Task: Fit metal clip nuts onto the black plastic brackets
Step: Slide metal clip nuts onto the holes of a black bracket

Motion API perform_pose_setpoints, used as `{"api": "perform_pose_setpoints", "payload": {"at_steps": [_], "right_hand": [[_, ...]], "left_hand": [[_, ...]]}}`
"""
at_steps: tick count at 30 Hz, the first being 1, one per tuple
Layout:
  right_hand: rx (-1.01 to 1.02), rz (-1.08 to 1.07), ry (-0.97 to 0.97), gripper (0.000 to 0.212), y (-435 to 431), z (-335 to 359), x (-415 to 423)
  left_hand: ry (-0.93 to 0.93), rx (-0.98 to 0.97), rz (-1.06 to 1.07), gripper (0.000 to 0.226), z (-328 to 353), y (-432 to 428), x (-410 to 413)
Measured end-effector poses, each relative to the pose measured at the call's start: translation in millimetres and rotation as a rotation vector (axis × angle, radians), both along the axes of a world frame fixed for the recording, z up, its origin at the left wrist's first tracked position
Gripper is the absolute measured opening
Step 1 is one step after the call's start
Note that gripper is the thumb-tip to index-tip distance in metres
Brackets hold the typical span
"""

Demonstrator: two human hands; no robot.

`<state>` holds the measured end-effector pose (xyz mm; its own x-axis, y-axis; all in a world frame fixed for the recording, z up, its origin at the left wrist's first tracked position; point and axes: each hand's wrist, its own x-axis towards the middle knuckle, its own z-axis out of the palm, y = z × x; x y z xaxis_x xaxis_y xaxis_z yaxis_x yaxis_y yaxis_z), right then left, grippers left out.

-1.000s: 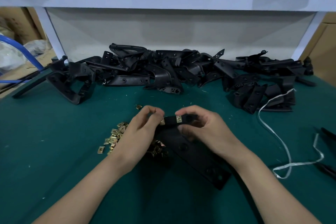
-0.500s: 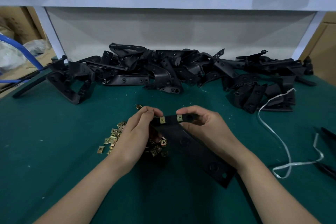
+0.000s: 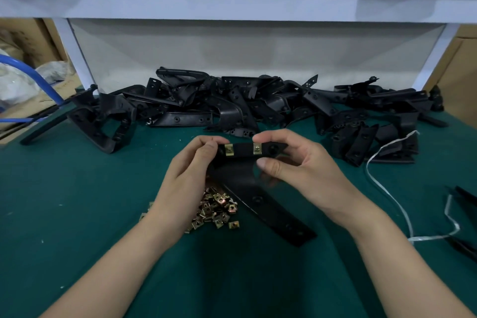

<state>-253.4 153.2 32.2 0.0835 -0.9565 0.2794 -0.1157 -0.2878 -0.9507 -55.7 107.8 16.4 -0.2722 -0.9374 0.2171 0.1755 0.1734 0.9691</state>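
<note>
The bracket is being held up just above the green table, its long arm sloping down toward the person. It is looking light and stiff, and smooth enough to slip, so the ends of its top bar seem the safest places to hold. The left hand is pinching the bar's left end beside the left clip. The right hand is gripping the other end, thumb underneath, by the right clip. A heap of loose clips, small and likely springy, is lying under the left wrist. The pile of brackets is waiting behind.
</note>
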Motion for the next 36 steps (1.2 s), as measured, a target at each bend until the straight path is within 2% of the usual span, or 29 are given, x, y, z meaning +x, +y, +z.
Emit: {"api": "perform_pose_setpoints", "payload": {"at_steps": [9, 14, 21, 25, 36], "right_hand": [[0.008, -0.014, -0.009, 0.024, 2, 1, 1], [-0.015, -0.087, -0.006, 0.015, 0, -1, 3], [-0.084, -0.174, 0.092, 0.013, -1, -3, 3], [-0.092, -0.163, 0.124, 0.011, -1, -3, 5], [-0.103, -0.128, 0.157, 0.015, 2, 4, 7]], "left_hand": [[-0.04, 0.004, 0.035, 0.026, 4, 4, 0], [-0.158, -0.083, 0.043, 0.02, 9, 5, 2], [-0.475, -0.258, 0.058, 0.004, 15, 2, 10], [-0.672, -0.349, 0.06, 0.006, 20, 1, 17], [-0.536, -0.275, -0.003, 0.008, 19, 1, 13]]}}
